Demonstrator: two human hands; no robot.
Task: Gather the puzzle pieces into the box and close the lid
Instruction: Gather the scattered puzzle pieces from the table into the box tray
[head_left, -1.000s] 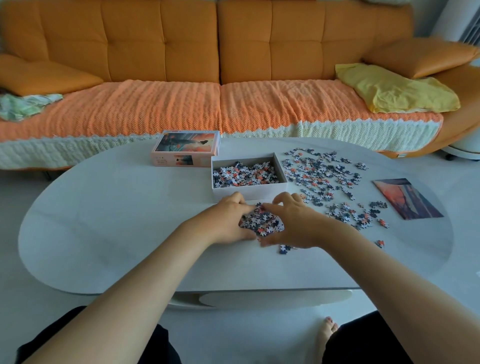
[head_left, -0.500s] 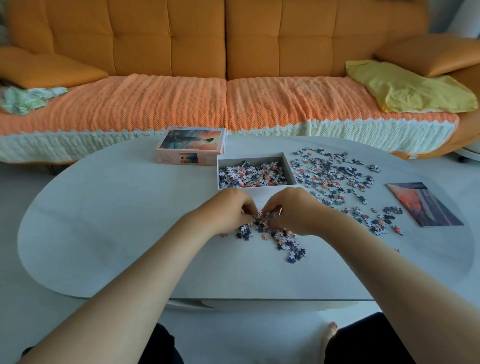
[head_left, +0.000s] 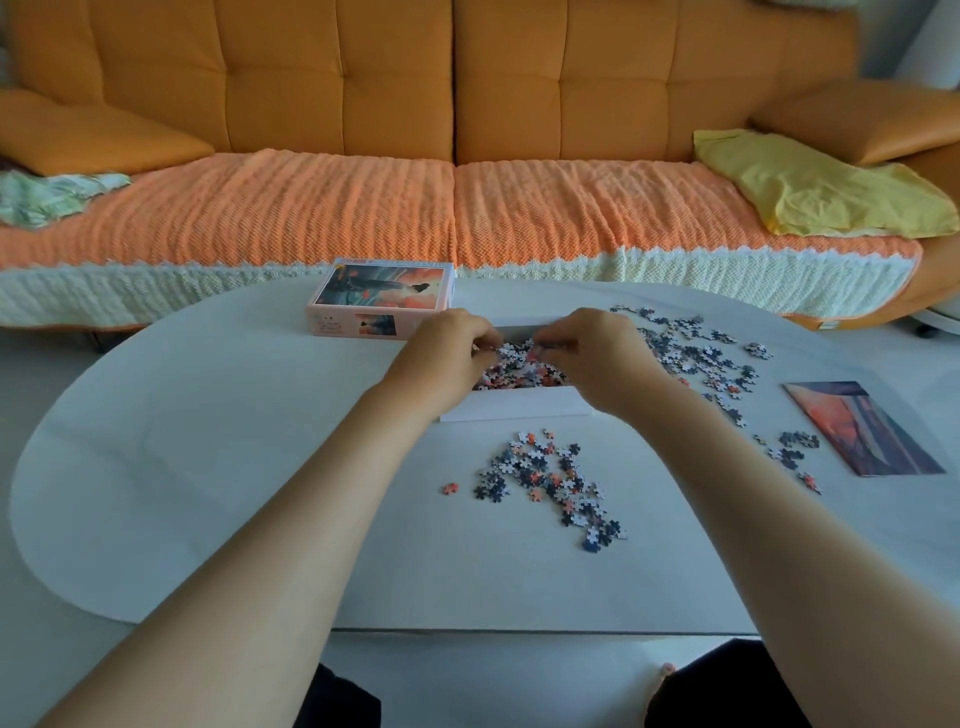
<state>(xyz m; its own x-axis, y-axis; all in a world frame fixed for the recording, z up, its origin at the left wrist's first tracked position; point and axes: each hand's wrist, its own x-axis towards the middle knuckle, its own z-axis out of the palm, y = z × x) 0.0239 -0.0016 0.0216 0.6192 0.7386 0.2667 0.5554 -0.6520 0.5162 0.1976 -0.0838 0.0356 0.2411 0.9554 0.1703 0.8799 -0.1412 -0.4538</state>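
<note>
Behind everything runs the orange sofa (head_left: 467, 104), with a yellow cloth (head_left: 821, 192) at its right end. In front of it is the pale oval table (head_left: 208, 467), where all the work happens. On the far side of the table lies the lid (head_left: 382, 299), picture side up, just left of the open white box (head_left: 519, 408). A printed reference picture (head_left: 862, 431) lies flat near the table's right edge.

A second ago both hands were cupped around a heap on the table in front of the box. Now they are over the box itself. The left hand (head_left: 447, 353) and right hand (head_left: 592, 353) face each other, fingers curled, and pinch a bunch of puzzle pieces (head_left: 519, 353) between them just above those already inside. That handful is, by my reading, about to be dropped in.

The lift was not clean. A loose scatter (head_left: 545, 478) lies where the heap was, with one orange piece (head_left: 450, 488) apart on its left. A larger spread (head_left: 691, 353) covers the table right of the box, and a few small clusters (head_left: 795, 447) sit beside the reference picture. So several more scoops are needed before the lid can go on.

The lid's side panel carries small print next to a thumbnail image. It is too small to read, and no brand name can be made out anywhere.
</note>
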